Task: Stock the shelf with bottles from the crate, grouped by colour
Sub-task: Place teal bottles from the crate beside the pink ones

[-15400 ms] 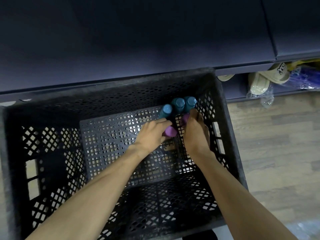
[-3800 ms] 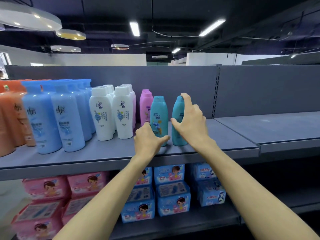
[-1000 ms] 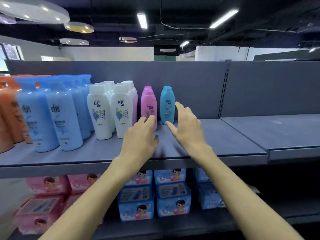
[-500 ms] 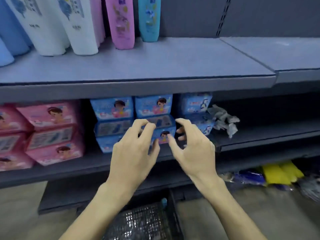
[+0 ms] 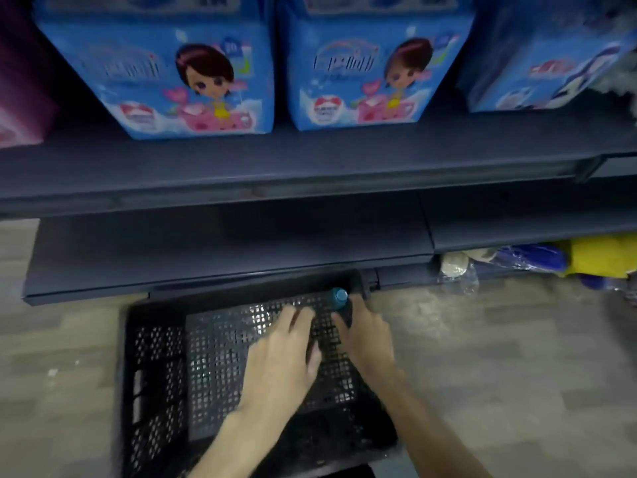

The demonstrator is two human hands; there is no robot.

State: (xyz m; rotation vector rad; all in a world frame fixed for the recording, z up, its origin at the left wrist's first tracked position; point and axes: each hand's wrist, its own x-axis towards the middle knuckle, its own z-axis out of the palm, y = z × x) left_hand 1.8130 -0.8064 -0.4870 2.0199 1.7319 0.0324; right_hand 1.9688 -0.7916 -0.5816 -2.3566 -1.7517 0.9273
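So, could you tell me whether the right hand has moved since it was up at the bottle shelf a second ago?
Yes. The right hand has dropped into the black crate, by the teal bottle.

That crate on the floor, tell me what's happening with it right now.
A person is reaching both hands into the black crate, which sits on the floor in front of the shelving. The right hand is at the one teal bottle visible, standing in the crate's far right corner; motion blur hides whether the fingers have closed on it. The left hand hovers open over the crate's mesh bottom, holding nothing. Blue boxes fill the shelf above.
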